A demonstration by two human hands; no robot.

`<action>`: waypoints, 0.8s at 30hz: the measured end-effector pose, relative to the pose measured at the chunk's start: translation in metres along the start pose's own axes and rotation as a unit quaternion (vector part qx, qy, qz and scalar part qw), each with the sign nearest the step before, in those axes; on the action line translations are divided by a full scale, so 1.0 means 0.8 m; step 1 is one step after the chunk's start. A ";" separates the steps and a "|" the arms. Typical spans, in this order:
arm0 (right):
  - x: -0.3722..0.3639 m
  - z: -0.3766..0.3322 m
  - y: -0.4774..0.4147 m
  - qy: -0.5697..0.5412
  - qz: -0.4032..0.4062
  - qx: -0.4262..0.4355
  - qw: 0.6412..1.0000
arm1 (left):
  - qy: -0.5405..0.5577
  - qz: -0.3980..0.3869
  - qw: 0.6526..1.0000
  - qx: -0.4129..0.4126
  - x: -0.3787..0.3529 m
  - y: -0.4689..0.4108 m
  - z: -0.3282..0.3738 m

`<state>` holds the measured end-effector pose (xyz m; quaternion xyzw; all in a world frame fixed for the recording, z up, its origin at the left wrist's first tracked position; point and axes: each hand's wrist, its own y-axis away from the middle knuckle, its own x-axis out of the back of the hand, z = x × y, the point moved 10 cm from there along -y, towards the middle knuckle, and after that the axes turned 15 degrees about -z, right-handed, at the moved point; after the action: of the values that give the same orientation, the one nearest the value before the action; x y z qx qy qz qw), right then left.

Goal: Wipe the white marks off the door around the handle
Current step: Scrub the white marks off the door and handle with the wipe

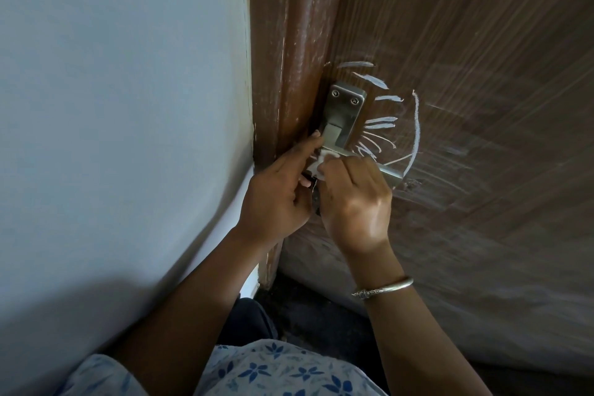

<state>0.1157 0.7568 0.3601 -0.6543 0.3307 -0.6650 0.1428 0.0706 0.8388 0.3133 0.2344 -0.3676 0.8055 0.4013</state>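
Note:
The brown wooden door [466, 42] carries a steel handle [345, 112] on a screwed plate. White chalk-like marks [382, 122] fan out to the right of the plate, closed off by a long curved stroke [417, 125]. My right hand [355, 199] pinches a small white wipe [321, 164] and holds it against the handle's lower part, just under the lever. My left hand [278, 196] is beside it, index finger stretched up onto the left edge of the plate, the other fingers curled by the wipe; whether they grip it is hidden.
A brown door frame [289, 74] runs up the left of the handle, with a pale grey wall [128, 106] beyond it. Faint smeared streaks [456, 151] cover the door to the right. A dark floor [321, 315] lies below.

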 end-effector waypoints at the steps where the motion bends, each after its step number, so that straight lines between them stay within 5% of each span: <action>1: -0.003 -0.001 0.001 0.002 -0.008 0.001 1.000 | 0.001 -0.001 1.000 -0.001 0.000 0.000 0.001; 17: -0.003 -0.023 -0.023 0.014 -0.008 0.010 1.000 | 0.039 0.026 0.998 0.030 0.000 0.004 -0.002; 24: -0.002 -0.005 -0.023 -0.013 -0.038 -0.060 0.997 | 0.028 0.006 0.999 0.046 -0.002 0.004 -0.003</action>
<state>0.1161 0.7726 0.3706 -0.6826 0.3433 -0.6399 0.0822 0.0689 0.8388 0.3097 0.2277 -0.3200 0.8304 0.3953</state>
